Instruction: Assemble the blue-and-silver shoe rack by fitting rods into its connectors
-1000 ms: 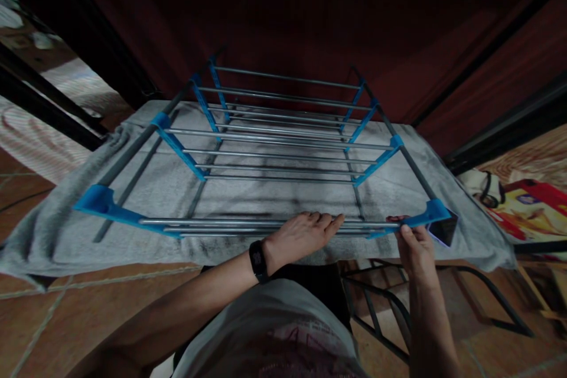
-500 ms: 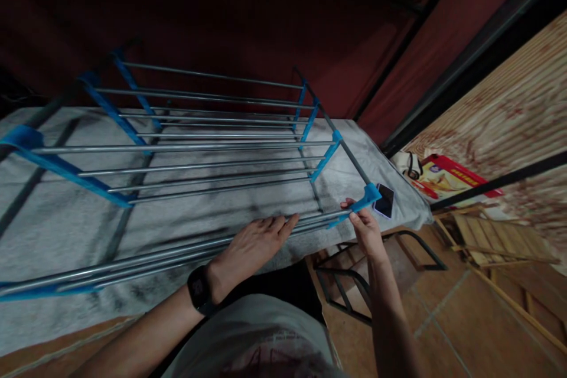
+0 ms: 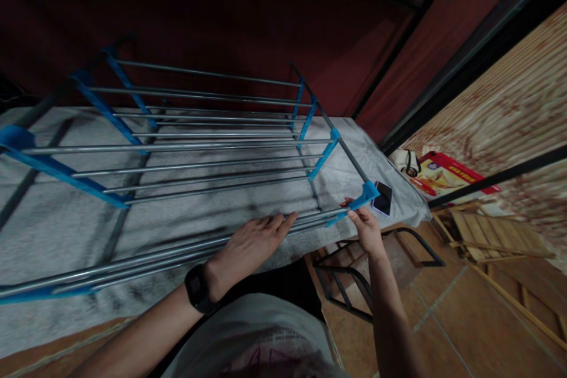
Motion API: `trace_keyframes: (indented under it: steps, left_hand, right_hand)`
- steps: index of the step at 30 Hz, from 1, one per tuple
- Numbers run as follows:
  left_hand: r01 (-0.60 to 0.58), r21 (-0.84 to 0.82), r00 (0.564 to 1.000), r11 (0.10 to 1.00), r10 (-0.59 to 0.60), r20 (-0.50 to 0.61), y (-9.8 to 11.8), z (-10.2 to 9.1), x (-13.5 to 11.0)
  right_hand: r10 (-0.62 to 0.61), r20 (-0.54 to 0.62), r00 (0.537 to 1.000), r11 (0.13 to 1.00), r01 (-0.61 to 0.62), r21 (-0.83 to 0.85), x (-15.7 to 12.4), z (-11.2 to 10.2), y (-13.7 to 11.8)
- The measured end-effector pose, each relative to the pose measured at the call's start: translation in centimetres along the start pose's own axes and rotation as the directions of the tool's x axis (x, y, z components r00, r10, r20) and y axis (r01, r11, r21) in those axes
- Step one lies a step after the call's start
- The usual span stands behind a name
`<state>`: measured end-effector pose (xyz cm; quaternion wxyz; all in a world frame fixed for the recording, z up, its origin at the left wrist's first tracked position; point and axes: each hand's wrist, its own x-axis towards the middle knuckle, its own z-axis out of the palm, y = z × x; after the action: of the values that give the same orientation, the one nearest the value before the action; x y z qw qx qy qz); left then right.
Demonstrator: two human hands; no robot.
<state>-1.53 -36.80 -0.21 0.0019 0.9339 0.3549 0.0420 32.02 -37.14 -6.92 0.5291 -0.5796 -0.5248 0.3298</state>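
Observation:
A shoe rack (image 3: 221, 146) of silvery metal tubes with blue plastic side brackets and dark poles lies across a grey cloth (image 3: 177, 218). My left hand (image 3: 254, 242), with a black watch at its wrist, rests flat over the rack's nearest tubes, fingers stretched out; their tips are partly hidden behind the tubes. At the right end of that same shelf, my right hand (image 3: 366, 230) pinches the blue bracket (image 3: 365, 194), thumb on the near side and fingertips on the far side.
A phone (image 3: 383, 198) lies on the cloth by the rack's right corner. Below the edge stands a black metal-framed stool or chair (image 3: 354, 289). A folded wooden chair (image 3: 500, 236) and a red and yellow box (image 3: 452, 174) are at the right, near the corrugated wall.
The whole view has shifted slightly. Both hands keep their places on the near shelf, and the rack looks unchanged.

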Motion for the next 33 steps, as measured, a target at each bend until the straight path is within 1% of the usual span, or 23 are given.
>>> trace_keyframes:
  steps: [9,16,23,25,28,30,33]
  left_hand:
    - [0.018,-0.086,0.999,0.996,-0.013,0.053,-0.1,-0.5,0.2]
    - [0.02,-0.157,0.999,0.987,-0.013,0.046,-0.5,-0.4,0.4]
    - [-0.005,-0.195,0.999,0.981,0.012,0.037,-0.9,-0.5,0.5]
    - [-0.011,-0.159,1.0,0.987,0.014,0.014,-0.6,-0.8,0.2]
    - [0.001,-0.032,0.999,0.999,-0.003,-0.048,0.1,-1.0,-0.5]
    - [0.046,0.045,0.995,0.998,-0.042,-0.086,0.4,-0.8,-1.3]
    - [0.139,0.099,0.982,0.985,-0.124,-0.144,0.1,0.1,-2.9]
  right_hand:
    - [0.009,-0.037,0.999,1.0,-0.01,-0.004,0.3,0.0,0.5]
    - [0.013,-0.021,1.0,1.0,-0.013,0.001,0.4,-0.1,1.0]
    - [0.005,-0.017,1.0,1.0,-0.005,0.013,0.1,0.1,0.5]
    - [0.011,-0.015,1.0,1.0,-0.011,0.003,-0.2,0.1,0.3]
    - [0.032,0.008,0.999,0.999,-0.032,-0.005,-0.5,0.2,0.3]
    - [0.05,0.03,0.998,0.999,-0.05,-0.003,-0.7,0.2,0.5]
    - [0.056,0.033,0.998,0.997,-0.055,-0.047,-0.7,0.2,1.1]
